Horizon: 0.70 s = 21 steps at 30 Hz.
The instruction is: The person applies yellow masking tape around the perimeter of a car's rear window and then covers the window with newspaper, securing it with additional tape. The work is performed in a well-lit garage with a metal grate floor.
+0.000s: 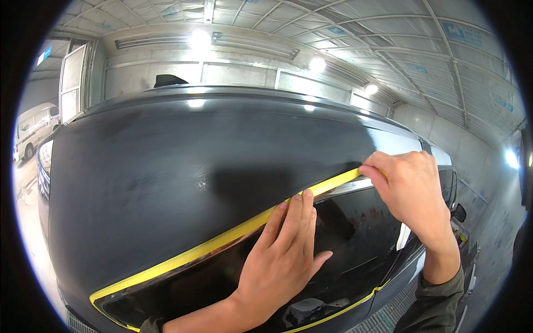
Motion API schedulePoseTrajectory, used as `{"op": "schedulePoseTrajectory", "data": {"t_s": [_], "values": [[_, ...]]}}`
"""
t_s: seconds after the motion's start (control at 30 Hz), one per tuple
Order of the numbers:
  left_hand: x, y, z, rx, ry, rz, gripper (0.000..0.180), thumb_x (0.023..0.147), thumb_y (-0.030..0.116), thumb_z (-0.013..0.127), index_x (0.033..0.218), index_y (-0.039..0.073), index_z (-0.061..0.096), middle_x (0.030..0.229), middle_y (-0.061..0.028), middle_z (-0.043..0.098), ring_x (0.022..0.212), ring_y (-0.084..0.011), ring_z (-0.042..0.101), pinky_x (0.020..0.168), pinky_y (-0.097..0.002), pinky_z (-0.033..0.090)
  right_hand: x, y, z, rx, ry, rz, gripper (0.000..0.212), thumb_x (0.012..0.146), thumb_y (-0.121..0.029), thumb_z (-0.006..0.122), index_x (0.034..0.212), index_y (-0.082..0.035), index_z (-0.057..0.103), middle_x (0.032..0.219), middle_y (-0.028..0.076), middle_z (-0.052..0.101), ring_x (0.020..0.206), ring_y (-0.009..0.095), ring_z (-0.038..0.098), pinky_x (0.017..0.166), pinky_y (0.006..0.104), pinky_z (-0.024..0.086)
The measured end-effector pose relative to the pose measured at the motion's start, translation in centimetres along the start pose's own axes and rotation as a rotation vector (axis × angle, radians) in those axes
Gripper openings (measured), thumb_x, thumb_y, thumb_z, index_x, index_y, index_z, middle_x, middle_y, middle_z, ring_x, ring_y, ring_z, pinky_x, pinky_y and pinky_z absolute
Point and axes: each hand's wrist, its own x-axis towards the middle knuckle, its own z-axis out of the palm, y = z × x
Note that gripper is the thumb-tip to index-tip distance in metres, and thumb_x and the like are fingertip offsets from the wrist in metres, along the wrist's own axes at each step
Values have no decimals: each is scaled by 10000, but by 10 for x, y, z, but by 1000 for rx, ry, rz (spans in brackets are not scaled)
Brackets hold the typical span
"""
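A strip of yellow masking tape [216, 242] runs along the upper edge of a dark side window [355, 233] on a vehicle with a dark matte body panel [166, 161]. My left hand [280, 252] lies with its fingers stretched out, the fingertips pressing on the tape around the middle of the window's edge. Farther right, my right hand [408, 186] is closed in a pinch on the tape at the strip's right end. A bright metallic trim [350, 188] shows just below the tape between my hands. What sits inside the right fist is hidden.
More yellow tape [338, 312] follows the window's lower edge. A side mirror [459, 213] sticks out at the right. On the roof stands a black fin antenna [169, 81]. A white van [36, 133] is beyond the open door [73, 83] at left. Floor grating [394, 308] lies below.
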Motion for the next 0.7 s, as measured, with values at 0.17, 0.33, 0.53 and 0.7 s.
{"op": "schedulePoseTrajectory", "data": {"t_s": [0.17,0.33,0.53,0.7], "values": [[7,3,3,6,-3,3,716,894,483,759,1277,-112,650,1523,-255,509,1384,-354,503,1186,-449,434,-2,6,19,-5,8,-29,203,939,-264,752,820,-100,739,559,109,618,551,333,651,568,428,505],[6,1,3,13,-3,7,680,912,469,742,1269,-103,656,1511,-254,521,1360,-360,525,1158,-451,458,-6,3,18,19,-36,-25,195,946,-256,746,838,-94,747,566,117,622,556,338,654,571,428,506],[9,2,2,17,11,13,617,935,450,720,1254,-74,654,1489,-261,540,1332,-372,548,1143,-461,467,-10,2,14,36,-109,-12,152,953,-241,742,927,-94,768,595,117,639,556,345,641,570,429,494],[8,2,2,108,-34,28,620,1003,468,604,1300,-75,632,1474,-258,554,1379,-343,478,1165,-439,442,-31,14,4,324,-14,-57,318,957,-262,750,1222,-86,752,700,95,698,552,311,643,574,371,505]]}}
